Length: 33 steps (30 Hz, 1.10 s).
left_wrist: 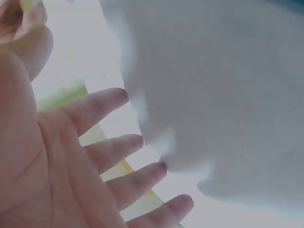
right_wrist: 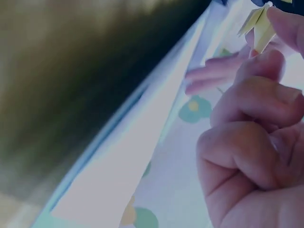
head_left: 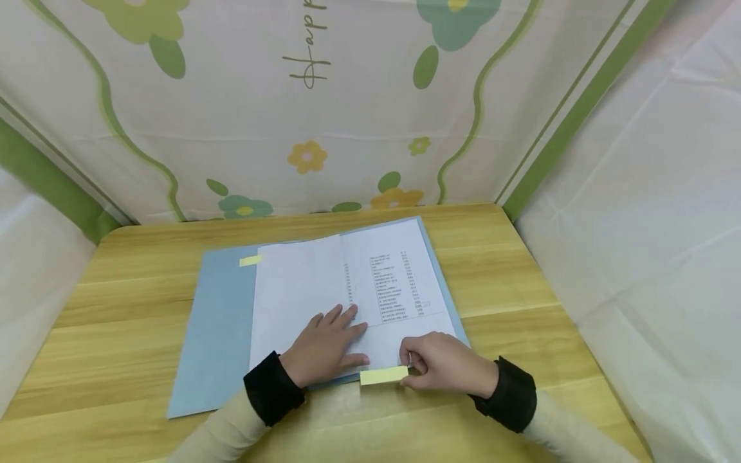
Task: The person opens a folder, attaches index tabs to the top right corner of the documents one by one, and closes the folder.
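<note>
An open blue folder (head_left: pixel 222 334) lies on the table with white pages inside, the right page (head_left: pixel 399 244) printed with a table of text. My left hand (head_left: pixel 325 344) rests over the inner gutter, its fingers straight and spread; in the left wrist view the fingertips meet the edge of a white sheet (left_wrist: pixel 213 95). At the near edge of the folder, my right hand (head_left: pixel 442 363) pinches the right end of a yellow sticky note (head_left: pixel 382 375) between thumb and index finger. Its other fingers are curled. The right wrist view shows the sticky note (right_wrist: pixel 262 31) as layered or folded.
Another yellow sticky tab (head_left: pixel 251 260) sticks out from the upper left edge of the left page (head_left: pixel 298 276). Beneath everything is a wooden table (head_left: pixel 509 283). A flower-patterned cloth (head_left: pixel 359 109) hangs behind it, and white fabric (head_left: pixel 648 212) covers the right side.
</note>
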Motion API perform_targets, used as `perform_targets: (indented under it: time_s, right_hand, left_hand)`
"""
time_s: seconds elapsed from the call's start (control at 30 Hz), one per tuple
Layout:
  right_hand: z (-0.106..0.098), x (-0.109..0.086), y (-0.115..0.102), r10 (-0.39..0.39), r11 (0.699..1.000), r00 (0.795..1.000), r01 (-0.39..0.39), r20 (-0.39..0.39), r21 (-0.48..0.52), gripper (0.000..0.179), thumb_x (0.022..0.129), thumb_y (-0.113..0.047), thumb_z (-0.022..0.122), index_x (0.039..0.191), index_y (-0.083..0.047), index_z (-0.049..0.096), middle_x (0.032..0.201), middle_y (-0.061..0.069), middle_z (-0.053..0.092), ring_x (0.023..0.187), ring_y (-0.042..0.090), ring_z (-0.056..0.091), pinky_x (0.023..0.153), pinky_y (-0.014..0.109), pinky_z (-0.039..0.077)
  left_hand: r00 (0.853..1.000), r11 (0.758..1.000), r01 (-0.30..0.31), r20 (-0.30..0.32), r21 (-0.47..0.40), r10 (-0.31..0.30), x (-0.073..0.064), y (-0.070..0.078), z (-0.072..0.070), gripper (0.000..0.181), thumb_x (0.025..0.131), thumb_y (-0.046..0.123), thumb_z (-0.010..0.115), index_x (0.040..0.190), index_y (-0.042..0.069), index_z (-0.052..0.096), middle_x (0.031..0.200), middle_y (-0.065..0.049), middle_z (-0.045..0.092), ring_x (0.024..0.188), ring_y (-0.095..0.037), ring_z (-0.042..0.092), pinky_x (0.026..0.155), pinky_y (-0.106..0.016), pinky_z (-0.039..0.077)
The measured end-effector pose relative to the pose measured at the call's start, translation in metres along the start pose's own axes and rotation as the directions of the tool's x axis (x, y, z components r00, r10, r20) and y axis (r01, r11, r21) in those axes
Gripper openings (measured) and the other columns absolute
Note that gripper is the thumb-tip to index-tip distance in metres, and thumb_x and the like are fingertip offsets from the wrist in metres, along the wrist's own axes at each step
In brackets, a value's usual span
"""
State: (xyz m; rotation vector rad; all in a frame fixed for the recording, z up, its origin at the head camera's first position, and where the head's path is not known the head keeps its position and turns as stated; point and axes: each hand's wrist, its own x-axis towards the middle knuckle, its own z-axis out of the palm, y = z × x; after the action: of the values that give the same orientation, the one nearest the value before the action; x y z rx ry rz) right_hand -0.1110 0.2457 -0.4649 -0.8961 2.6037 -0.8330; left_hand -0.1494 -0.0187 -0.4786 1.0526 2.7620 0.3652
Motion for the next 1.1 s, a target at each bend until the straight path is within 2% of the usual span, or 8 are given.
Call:
perform_targets:
  time_s: [0.2, 0.3, 0.37, 0.47, 0.63, 0.73, 0.83, 1.1]
  right_hand:
    - [-0.024, 0.005, -0.005, -0.017, 0.995, 0.998, 0.011, -0.062, -0.102, 0.026, 0.083, -0.025, 0.086, 0.087, -0.019, 0.061, 0.062, -0.017, 0.041, 0.053, -0.004, 0.038, 0.052, 0.018, 0.035]
    - [-0.035, 0.011, -0.009, -0.034, 0.989, 0.995, 0.02, -0.094, -0.148, 0.027, 0.083, -0.025, 0.087, 0.087, -0.017, 0.061, 0.062, -0.015, 0.039, 0.053, -0.002, 0.036, 0.051, 0.018, 0.033]
    - [-0.042, 0.014, -0.011, -0.043, 0.985, 0.992, 0.023, -0.117, -0.171, 0.028, 0.083, -0.024, 0.087, 0.088, -0.014, 0.062, 0.062, -0.014, 0.038, 0.053, -0.001, 0.036, 0.051, 0.018, 0.032]
    - [-0.049, 0.019, -0.015, -0.039, 0.981, 0.987, 0.008, -0.157, -0.193, 0.028, 0.083, -0.024, 0.087, 0.09, -0.013, 0.062, 0.062, -0.013, 0.038, 0.054, 0.0, 0.035, 0.05, 0.019, 0.031]
    - [-0.052, 0.026, -0.017, -0.055, 0.975, 0.971, 0.002, -0.233, -0.221, 0.029, 0.083, -0.023, 0.087, 0.094, -0.013, 0.062, 0.063, -0.012, 0.038, 0.053, 0.001, 0.033, 0.05, 0.018, 0.03]
    - [-0.051, 0.029, -0.017, -0.096, 0.965, 0.957, 0.022, -0.272, -0.263, 0.03, 0.084, -0.022, 0.086, 0.097, -0.011, 0.062, 0.064, -0.011, 0.038, 0.053, 0.001, 0.031, 0.049, 0.018, 0.029]
    - [-0.051, 0.031, -0.016, -0.131, 0.952, 0.943, 0.033, -0.308, -0.304, 0.03, 0.084, -0.02, 0.086, 0.099, -0.01, 0.062, 0.064, -0.01, 0.038, 0.052, 0.001, 0.03, 0.048, 0.019, 0.029]
    - [-0.049, 0.032, -0.013, -0.134, 0.943, 0.926, 0.009, -0.354, -0.332, 0.032, 0.082, -0.019, 0.087, 0.1, -0.009, 0.062, 0.063, -0.01, 0.038, 0.051, 0.002, 0.03, 0.047, 0.019, 0.027]
  left_hand:
    - [0.997, 0.999, -0.003, -0.071, -0.049, -0.001, 0.004, 0.0, -0.011, 0.04, 0.104, 0.029, 0.06, 0.14, 0.011, 0.063, 0.145, -0.013, 0.057, 0.137, -0.033, 0.051, 0.107, -0.055, 0.044]
    - [0.99, 0.981, 0.008, -0.137, -0.193, -0.035, 0.006, 0.001, -0.016, 0.034, 0.104, 0.013, 0.057, 0.137, 0.01, 0.064, 0.137, -0.008, 0.063, 0.13, -0.024, 0.058, 0.106, -0.048, 0.047]
    - [0.983, 0.943, 0.011, -0.167, -0.334, -0.07, 0.007, 0.002, -0.02, 0.032, 0.105, 0.01, 0.054, 0.135, 0.009, 0.065, 0.131, -0.006, 0.067, 0.122, -0.021, 0.062, 0.103, -0.045, 0.05]
    - [0.978, 0.827, 0.031, -0.153, -0.561, -0.14, 0.009, 0.004, -0.025, 0.032, 0.11, 0.019, 0.047, 0.134, 0.007, 0.064, 0.121, -0.008, 0.07, 0.109, -0.022, 0.066, 0.093, -0.043, 0.055]
    - [0.97, 0.547, 0.087, -0.054, -0.832, -0.236, 0.012, 0.005, -0.028, 0.056, 0.111, 0.046, 0.037, 0.132, 0.001, 0.063, 0.109, -0.009, 0.069, 0.092, -0.028, 0.066, 0.069, -0.036, 0.06]
    - [0.965, 0.462, 0.103, -0.024, -0.881, -0.261, 0.013, 0.004, -0.027, 0.059, 0.11, 0.049, 0.038, 0.129, 0.0, 0.065, 0.106, -0.01, 0.068, 0.09, -0.031, 0.066, 0.064, -0.035, 0.06]
    - [0.961, 0.448, 0.086, -0.044, -0.89, -0.272, 0.013, 0.003, -0.025, 0.047, 0.108, 0.041, 0.048, 0.124, 0.002, 0.068, 0.105, -0.015, 0.068, 0.09, -0.036, 0.065, 0.062, -0.034, 0.06]
    - [0.955, 0.469, 0.015, -0.126, -0.883, -0.268, 0.013, 0.0, -0.024, 0.02, 0.098, 0.014, 0.07, 0.114, 0.002, 0.071, 0.099, -0.02, 0.068, 0.087, -0.044, 0.061, 0.059, -0.031, 0.058]
